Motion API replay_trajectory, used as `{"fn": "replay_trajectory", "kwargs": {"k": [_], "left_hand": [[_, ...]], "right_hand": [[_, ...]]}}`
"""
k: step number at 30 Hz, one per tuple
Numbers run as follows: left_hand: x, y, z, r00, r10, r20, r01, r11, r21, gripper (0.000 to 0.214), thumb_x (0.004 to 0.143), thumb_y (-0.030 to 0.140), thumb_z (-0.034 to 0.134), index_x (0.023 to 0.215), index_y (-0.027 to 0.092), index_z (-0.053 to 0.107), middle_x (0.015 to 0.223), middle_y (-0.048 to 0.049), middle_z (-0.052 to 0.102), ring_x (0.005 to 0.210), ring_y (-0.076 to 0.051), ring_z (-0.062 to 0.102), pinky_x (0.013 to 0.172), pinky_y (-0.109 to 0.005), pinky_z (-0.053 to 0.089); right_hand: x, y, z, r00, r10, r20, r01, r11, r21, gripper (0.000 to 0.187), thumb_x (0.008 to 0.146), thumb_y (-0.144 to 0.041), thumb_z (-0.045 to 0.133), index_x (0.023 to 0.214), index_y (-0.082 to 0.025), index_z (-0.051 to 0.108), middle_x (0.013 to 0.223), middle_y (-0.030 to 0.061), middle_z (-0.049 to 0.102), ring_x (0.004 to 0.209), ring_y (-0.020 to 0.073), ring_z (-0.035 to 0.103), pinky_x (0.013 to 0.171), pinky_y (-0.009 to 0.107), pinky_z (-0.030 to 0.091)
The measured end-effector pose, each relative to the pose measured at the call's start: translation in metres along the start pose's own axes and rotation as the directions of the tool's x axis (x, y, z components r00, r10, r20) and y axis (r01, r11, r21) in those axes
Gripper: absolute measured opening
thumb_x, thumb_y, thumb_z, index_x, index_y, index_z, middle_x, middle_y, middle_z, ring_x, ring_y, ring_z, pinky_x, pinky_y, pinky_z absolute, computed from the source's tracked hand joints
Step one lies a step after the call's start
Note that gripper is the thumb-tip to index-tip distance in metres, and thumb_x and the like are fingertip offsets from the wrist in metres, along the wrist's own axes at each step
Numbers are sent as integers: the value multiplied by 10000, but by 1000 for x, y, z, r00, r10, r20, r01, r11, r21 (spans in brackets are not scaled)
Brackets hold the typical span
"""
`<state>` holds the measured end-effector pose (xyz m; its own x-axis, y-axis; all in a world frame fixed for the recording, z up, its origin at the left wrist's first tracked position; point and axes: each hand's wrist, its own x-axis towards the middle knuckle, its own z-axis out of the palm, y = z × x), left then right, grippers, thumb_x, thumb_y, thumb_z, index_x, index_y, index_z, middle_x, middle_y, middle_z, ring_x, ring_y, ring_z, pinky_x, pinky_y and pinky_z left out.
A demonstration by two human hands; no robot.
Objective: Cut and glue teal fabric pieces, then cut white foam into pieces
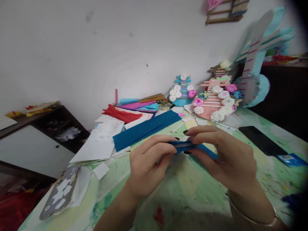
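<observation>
Head view: left hand [152,163] and right hand [227,154] each pinch a folded blue strip [182,149] between thumb and fingers, above the middle of the table [178,195]; pale band visible along the strip. Wider blue sheet [146,128] lies beyond, toward the far edge. Patterned phone [60,192] by left edge, black phone [263,140] near right edge.

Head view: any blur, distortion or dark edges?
Head view: the held, folded dark-blue paper looks soft, fine creases unclear; head view: wide-angle stretch seems to lean the tall light-blue lute-shaped model outward; head view: right corners fall dark.
</observation>
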<state>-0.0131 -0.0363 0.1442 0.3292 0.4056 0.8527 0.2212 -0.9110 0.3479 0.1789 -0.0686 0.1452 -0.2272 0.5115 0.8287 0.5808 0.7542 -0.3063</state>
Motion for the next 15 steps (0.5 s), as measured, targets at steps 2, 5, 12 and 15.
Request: {"fn": "replay_trajectory", "kwargs": {"k": [2, 5, 12, 15], "left_hand": [[-1, -4, 5, 996, -42, -79, 38, 998, -53, 228, 771, -22, 627, 844, 193, 625, 979, -32, 711, 906, -152, 678, 803, -259, 555], [-2, -9, 12, 959, -187, -214, 144, 969, -201, 313, 749, 14, 678, 979, 217, 618, 964, -31, 720, 901, -169, 693, 788, -270, 576], [5, -25, 22, 906, -423, -32, 385, 852, -355, 177, 747, 155, 717, 920, 172, 686, 832, -37, 744, 753, -163, 713, 666, -223, 583], [4, -41, 29, 904, -423, 59, 415, 837, -356, 99, 754, 208, 712, 839, 160, 729, 778, -40, 746, 711, -174, 701, 637, -250, 575]], "right_hand": [[1, 5, 5, 995, 80, -58, -73, 991, 110, 319, 826, -61, 625, 1080, -248, 572, 1020, 35, 655, 933, 179, 628, 820, 333, 527], [1, 13, 10, 976, 202, -86, -177, 956, 234, 342, 816, -112, 671, 1114, -264, 600, 972, 20, 662, 875, 168, 631, 786, 315, 538], [4, 13, 14, 952, 287, -104, -230, 899, 372, 220, 831, -127, 660, 1021, -237, 648, 944, 10, 674, 868, 135, 652, 769, 242, 556], [8, 15, 2, 949, 309, -70, -264, 893, 365, 217, 845, -150, 645, 1049, -224, 650, 1000, 29, 690, 914, 152, 666, 822, 277, 559]]}}
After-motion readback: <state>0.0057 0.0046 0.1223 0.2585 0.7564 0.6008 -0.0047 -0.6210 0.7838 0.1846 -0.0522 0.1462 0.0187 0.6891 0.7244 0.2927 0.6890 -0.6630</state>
